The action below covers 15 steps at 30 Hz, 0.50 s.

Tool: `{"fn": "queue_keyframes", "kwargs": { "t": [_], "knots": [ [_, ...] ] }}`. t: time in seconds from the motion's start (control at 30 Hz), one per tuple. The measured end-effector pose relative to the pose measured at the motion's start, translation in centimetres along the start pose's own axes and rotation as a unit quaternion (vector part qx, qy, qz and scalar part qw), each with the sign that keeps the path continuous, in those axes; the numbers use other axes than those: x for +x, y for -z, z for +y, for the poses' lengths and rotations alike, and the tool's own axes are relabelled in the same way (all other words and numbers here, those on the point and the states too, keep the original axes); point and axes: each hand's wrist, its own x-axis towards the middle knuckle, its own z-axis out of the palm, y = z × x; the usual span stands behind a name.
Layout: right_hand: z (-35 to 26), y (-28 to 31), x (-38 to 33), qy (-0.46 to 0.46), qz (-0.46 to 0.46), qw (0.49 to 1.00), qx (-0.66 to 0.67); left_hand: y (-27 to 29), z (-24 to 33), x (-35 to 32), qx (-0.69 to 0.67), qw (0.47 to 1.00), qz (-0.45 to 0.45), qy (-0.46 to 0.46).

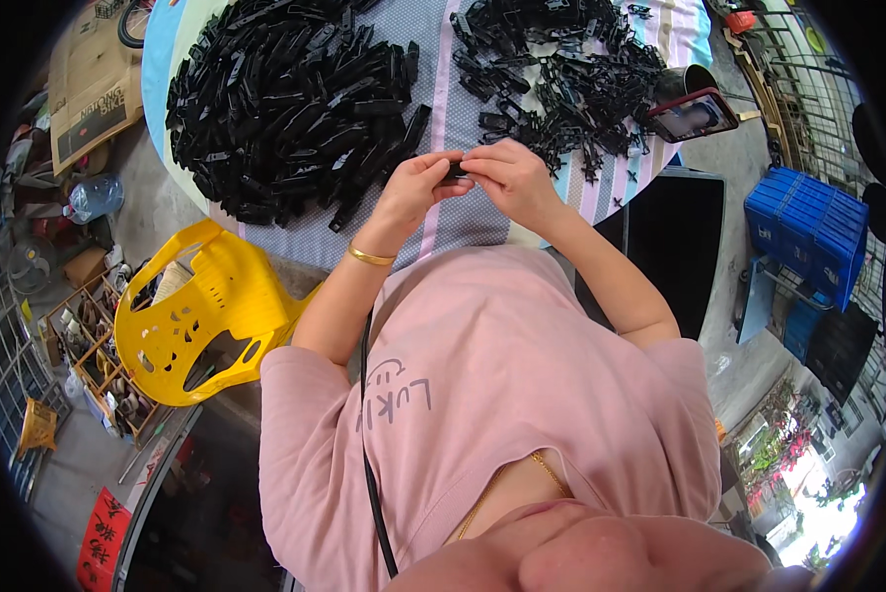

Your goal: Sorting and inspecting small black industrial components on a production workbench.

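Note:
Both my hands meet at the table's near edge, closed around a small black plastic piece (454, 172). My left hand (415, 193) pinches it from the left side, with a gold bangle on that wrist. From the right, the fingers of my right hand (515, 185) press against the same piece, hiding much of its shape. Beyond my left hand lies a big heap of long black plastic pieces (285, 123). A looser heap of smaller black plastic parts (571, 94) spreads past my right hand. Both heaps rest on a patterned tablecloth (431, 222).
At the table's right edge a phone (695, 116) leans near a dark cylindrical container (688, 81). A yellow plastic chair (201, 311) stands to my left. Blue crates (806, 232) are stacked at the right. Farther left are a cardboard box (93, 94) and a clear bottle (96, 199).

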Motion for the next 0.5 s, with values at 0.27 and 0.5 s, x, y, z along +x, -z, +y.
{"fn": "queue_keyframes", "kwargs": {
  "t": [0.27,0.5],
  "knots": [
    [0.2,-0.6,-0.7,0.093,0.048,0.985,-0.134,0.6,-1.0,0.2,-0.075,0.995,-0.059,-0.019],
    [2.8,0.5,1.2,-0.033,0.082,0.992,-0.088,0.8,-2.0,0.1,-0.036,0.999,-0.015,0.002]
  ]
}}
